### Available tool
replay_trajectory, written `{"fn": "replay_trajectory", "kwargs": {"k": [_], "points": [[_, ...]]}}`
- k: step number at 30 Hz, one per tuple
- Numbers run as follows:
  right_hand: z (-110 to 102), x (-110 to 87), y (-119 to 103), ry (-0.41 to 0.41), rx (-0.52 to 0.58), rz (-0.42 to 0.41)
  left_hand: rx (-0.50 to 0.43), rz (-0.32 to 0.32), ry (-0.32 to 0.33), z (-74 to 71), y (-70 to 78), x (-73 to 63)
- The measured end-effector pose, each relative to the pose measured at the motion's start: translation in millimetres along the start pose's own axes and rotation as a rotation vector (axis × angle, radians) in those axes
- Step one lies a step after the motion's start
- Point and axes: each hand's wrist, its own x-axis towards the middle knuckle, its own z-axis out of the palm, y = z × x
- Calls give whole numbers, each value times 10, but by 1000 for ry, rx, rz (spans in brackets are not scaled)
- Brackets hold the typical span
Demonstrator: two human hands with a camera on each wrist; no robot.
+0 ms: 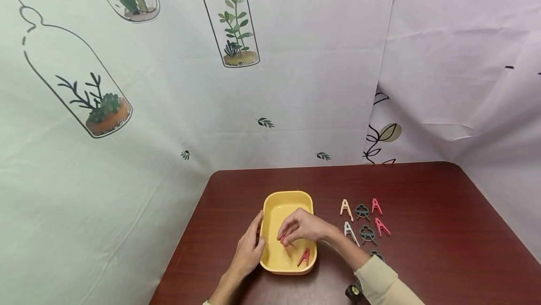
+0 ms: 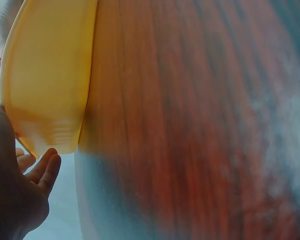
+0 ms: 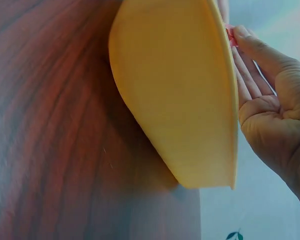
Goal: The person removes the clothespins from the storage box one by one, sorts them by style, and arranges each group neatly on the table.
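A yellow plastic tub (image 1: 288,272) stands on the table, with a red clothespin (image 1: 304,257) lying on its floor near the front right corner. My left hand (image 1: 248,252) holds the tub's left side, thumb at the rim and fingers along the outer wall. Over the tub, my right hand (image 1: 302,226) pinches another red clothespin (image 3: 231,36) between thumb and fingertips. That clothespin's legs point down into the tub, and the fingers hide part of it. Both wrist views show the tub's outer wall (image 2: 50,70) close up.
Right of the tub lie a cream clothespin (image 1: 345,209), a white clothespin (image 1: 350,232), two red clothespins (image 1: 382,226) and several dark green round clips (image 1: 367,234). The right sleeve (image 1: 380,279) partly covers the nearest green clip. Printed cloth (image 1: 296,108) hangs behind the dark red table (image 1: 444,239).
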Motion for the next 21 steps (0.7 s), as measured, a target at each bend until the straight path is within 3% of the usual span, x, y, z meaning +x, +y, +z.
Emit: {"fn": "replay_trajectory", "kwargs": {"k": [10,21], "points": [[-258,-224,-71,135,-39,-30,0,3,11,13,-3,-5],[-545,-594,-196,276,-110,8,-18,8,12,19,-3,5]]}}
